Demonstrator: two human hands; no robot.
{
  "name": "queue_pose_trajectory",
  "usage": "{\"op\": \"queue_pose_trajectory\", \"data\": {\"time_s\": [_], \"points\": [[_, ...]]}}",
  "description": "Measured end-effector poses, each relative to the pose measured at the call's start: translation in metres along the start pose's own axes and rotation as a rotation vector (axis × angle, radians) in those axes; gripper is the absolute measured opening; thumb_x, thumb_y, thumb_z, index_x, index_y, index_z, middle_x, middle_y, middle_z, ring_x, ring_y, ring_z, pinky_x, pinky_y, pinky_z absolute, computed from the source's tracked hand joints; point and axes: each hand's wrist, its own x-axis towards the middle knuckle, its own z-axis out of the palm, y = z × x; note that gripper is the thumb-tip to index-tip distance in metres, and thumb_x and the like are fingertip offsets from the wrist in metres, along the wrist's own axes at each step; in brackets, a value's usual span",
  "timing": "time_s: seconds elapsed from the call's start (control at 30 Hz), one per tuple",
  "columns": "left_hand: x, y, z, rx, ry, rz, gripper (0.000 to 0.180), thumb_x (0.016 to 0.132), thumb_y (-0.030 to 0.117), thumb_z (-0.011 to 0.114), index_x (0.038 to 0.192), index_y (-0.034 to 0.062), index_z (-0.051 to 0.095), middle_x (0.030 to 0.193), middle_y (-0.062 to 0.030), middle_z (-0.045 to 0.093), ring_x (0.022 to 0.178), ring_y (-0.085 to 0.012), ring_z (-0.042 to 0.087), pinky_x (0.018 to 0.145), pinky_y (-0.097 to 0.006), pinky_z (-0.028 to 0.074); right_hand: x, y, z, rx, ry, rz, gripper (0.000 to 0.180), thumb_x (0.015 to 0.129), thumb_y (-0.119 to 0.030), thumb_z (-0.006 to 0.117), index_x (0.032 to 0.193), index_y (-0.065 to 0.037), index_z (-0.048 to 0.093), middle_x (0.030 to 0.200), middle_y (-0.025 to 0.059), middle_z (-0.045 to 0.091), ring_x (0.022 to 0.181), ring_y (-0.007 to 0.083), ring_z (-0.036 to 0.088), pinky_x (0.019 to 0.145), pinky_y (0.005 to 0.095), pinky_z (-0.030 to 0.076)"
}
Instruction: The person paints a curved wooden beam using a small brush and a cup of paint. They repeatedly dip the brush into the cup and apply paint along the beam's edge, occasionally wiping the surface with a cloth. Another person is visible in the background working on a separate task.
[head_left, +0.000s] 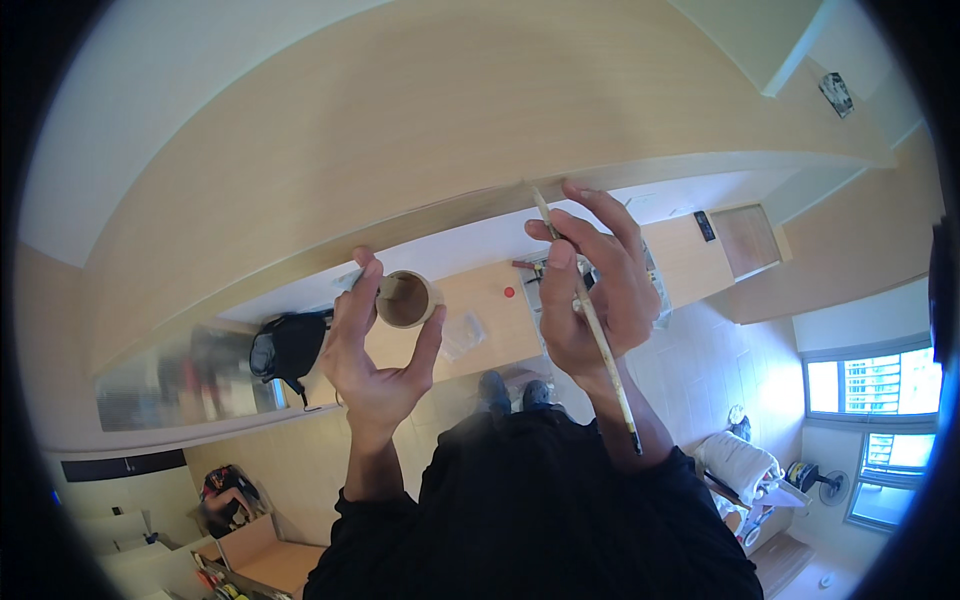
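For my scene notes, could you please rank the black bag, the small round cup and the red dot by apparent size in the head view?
1. Black bag, largest.
2. Small round cup in the left hand; nearer the camera, so this ranking is unsure.
3. Red dot, clearly smallest.

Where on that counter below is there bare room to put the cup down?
Bare wood shows on the counter between the clear plastic wrap and the red dot. The left end by the black bag is crowded. The left hand holds the cup.

Person wears black long-sleeve top [530, 510], sleeves pushed up approx. to mid-forearm, w/ both hands bare, plus dark shoes [512, 392] seen below.
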Motion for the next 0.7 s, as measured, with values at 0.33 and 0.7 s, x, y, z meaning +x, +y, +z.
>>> {"op": "queue_pose_trajectory", "data": {"time_s": [0.33,0.7], "points": [[0.007,-0.004,0.015,-0.053,0.008,-0.016,0.078,0.072,-0.005,0.087,0.142,-0.0064,0.053,0.135,-0.0328,0.062,0.113,-0.0301,0.07,0.093,-0.036,0.059,0.011,0.021,-0.008,-0.007,0.077,0.021,0.013,0.09,0.001,0.069,0.103,0.002,0.071,0.085,0.0098,0.078,0.106,0.0346,0.073,0.099,0.0496,0.051],[0.002,-0.003,0.013,-0.072,0.018,-0.051,0.076,0.073,-0.007,0.085,0.142,-0.0078,0.052,0.141,-0.0338,0.057,0.126,-0.0351,0.064,0.099,-0.04,0.056,0.012,0.021,-0.015,-0.067,0.075,0.027,0.013,0.09,0.001,0.069,0.102,0.002,0.071,0.086,0.0096,0.077,0.105,0.0347,0.073,0.098,0.0495,0.051]]}}
